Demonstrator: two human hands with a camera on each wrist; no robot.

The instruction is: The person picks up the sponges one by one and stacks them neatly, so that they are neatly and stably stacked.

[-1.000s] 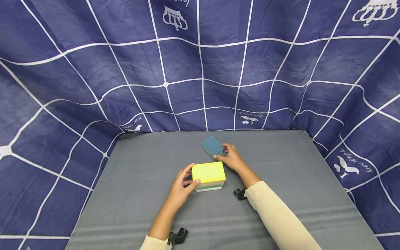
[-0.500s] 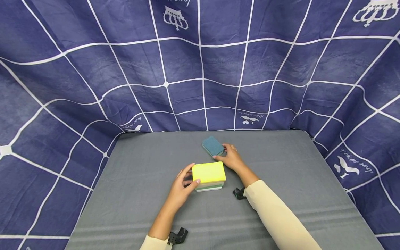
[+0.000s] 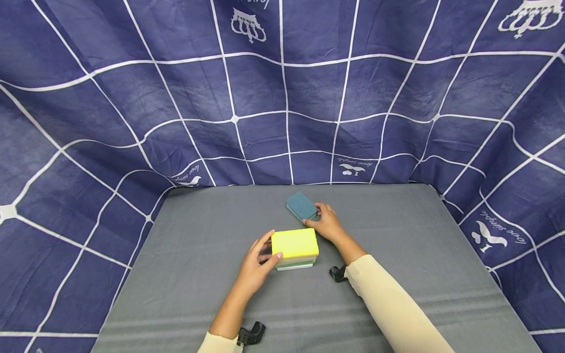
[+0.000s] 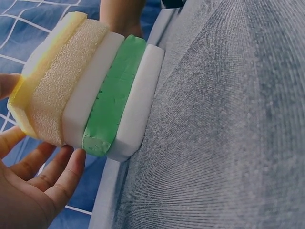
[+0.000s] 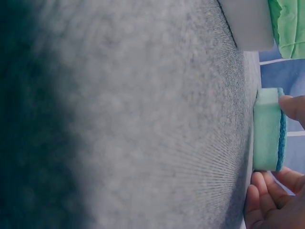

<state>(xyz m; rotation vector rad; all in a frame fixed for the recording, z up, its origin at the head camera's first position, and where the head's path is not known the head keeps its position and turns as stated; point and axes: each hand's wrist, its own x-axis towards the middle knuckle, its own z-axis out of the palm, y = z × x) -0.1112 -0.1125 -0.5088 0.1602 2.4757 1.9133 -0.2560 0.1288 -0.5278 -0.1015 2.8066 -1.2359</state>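
A stack of sponges and blocks stands on the table. On top is a yellow sponge (image 3: 295,244) with a porous beige layer. Below it, the left wrist view shows a white block (image 4: 93,90), a green block (image 4: 116,90) and another white block (image 4: 138,105) at the base. My left hand (image 3: 257,264) grips the stack's left end, thumb at the near side of the yellow sponge and fingers at the far side. Behind the stack, a teal-topped, pale green scouring sponge (image 3: 301,206) lies flat. My right hand (image 3: 327,225) holds its right end between thumb and fingers.
The grey cloth-covered table (image 3: 203,230) has shallow folds near its front. A blue curtain (image 3: 256,93) with white grid lines encloses the back and sides. Black wrist devices sit on the left wrist (image 3: 251,334) and right wrist (image 3: 338,273).
The scouring sponge and the fingers of my right hand have shifted very slightly to the right. My left hand and the stack stay in place.
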